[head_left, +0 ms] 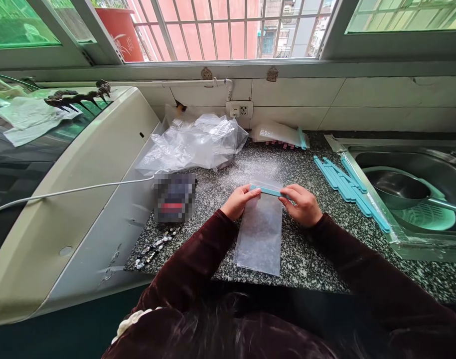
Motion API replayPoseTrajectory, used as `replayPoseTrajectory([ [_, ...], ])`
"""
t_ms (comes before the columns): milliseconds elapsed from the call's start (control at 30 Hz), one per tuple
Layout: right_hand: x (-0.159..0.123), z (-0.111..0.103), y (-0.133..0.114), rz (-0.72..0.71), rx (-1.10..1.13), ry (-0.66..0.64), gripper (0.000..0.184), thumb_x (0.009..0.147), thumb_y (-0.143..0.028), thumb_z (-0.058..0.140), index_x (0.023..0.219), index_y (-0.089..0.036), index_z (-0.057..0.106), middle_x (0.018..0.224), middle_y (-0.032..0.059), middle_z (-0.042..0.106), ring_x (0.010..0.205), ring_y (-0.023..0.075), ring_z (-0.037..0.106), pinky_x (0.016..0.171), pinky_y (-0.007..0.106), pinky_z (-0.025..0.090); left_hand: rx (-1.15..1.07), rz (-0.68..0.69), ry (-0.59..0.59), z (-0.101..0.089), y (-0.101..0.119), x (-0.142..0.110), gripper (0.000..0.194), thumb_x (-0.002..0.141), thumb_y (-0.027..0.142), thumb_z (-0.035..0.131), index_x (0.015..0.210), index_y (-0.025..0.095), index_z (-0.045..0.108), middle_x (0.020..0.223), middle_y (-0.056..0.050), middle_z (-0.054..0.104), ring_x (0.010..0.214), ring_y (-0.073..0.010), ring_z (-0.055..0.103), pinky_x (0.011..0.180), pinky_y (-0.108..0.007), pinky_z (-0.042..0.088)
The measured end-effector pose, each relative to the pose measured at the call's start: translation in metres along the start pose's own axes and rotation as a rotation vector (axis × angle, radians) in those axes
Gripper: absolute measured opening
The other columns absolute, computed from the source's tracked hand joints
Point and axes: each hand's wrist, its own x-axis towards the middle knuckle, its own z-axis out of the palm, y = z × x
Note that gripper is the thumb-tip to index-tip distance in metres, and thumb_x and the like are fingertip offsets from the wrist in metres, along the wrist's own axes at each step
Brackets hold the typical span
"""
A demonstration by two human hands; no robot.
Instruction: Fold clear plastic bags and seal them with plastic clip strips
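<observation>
A clear plastic bag (259, 234) lies flat on the speckled granite counter (310, 259), its mouth pointing away from me. Across the mouth sits a light blue sealing strip (268, 190). My left hand (238, 201) pinches the strip's left end with thumb and fingers. My right hand (303, 203) is closed over the strip's right end. Both arms wear dark red sleeves.
Several more blue strips (347, 187) lie to the right, beside the steel sink (418, 199) with a metal bowl and green colander. Crumpled clear plastic (194, 142) and a packed bag (280, 134) sit at the back. A white appliance (81, 199) stands left; beads (153, 249) lie nearby.
</observation>
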Motion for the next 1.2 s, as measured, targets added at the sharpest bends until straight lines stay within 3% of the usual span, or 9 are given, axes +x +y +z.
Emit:
replayPoseTrajectory([
  [133, -0.001, 0.002, 0.000, 0.004, 0.017, -0.002, 0.013, 0.085, -0.025, 0.050, 0.092, -0.021, 0.061, 0.082, 0.0065, 0.062, 0.076, 0.0173, 0.058, 0.067, 0.029, 0.050, -0.118, -0.054, 0.086, 0.001, -0.002, 0.004, 0.035, 0.069, 0.048, 0.064, 0.069, 0.014, 0.059, 0.059, 0.000, 0.056, 0.057, -0.0112, 0.051, 0.055, -0.023, 0.037],
  [367, 0.000, 0.003, -0.002, -0.015, 0.019, 0.031, 0.012, 0.084, -0.023, 0.052, 0.091, -0.020, 0.060, 0.081, 0.0065, 0.061, 0.074, 0.0173, 0.058, 0.066, 0.029, 0.050, -0.168, -0.074, 0.116, 0.006, -0.001, 0.003, 0.042, 0.077, 0.052, 0.053, 0.080, 0.012, 0.064, 0.063, -0.005, 0.063, 0.070, -0.0183, 0.061, 0.063, -0.027, 0.046],
  [533, 0.000, 0.002, -0.003, -0.028, 0.010, 0.050, 0.012, 0.084, -0.022, 0.052, 0.091, -0.019, 0.061, 0.080, 0.0065, 0.061, 0.074, 0.0171, 0.058, 0.065, 0.029, 0.050, -0.185, -0.096, 0.113, 0.008, 0.000, 0.002, 0.048, 0.078, 0.056, 0.050, 0.079, 0.011, 0.065, 0.060, -0.005, 0.063, 0.067, -0.0181, 0.062, 0.061, -0.027, 0.046],
  [767, -0.001, 0.004, -0.003, -0.021, 0.014, 0.050, 0.012, 0.084, -0.023, 0.052, 0.091, -0.020, 0.061, 0.080, 0.0063, 0.061, 0.074, 0.0173, 0.058, 0.064, 0.029, 0.050, -0.084, -0.032, 0.109, 0.001, -0.010, 0.005, 0.038, 0.073, 0.049, 0.060, 0.077, 0.012, 0.065, 0.058, -0.002, 0.062, 0.056, -0.0141, 0.057, 0.055, -0.025, 0.041],
  [1200, 0.000, 0.005, -0.003, -0.021, 0.027, 0.058, 0.013, 0.084, -0.022, 0.051, 0.091, -0.020, 0.062, 0.079, 0.0068, 0.061, 0.075, 0.0183, 0.057, 0.066, 0.031, 0.050, -0.030, -0.010, 0.172, 0.000, -0.012, 0.005, 0.041, 0.072, 0.052, 0.060, 0.072, 0.011, 0.065, 0.051, -0.001, 0.058, 0.046, -0.0110, 0.047, 0.049, -0.024, 0.035],
])
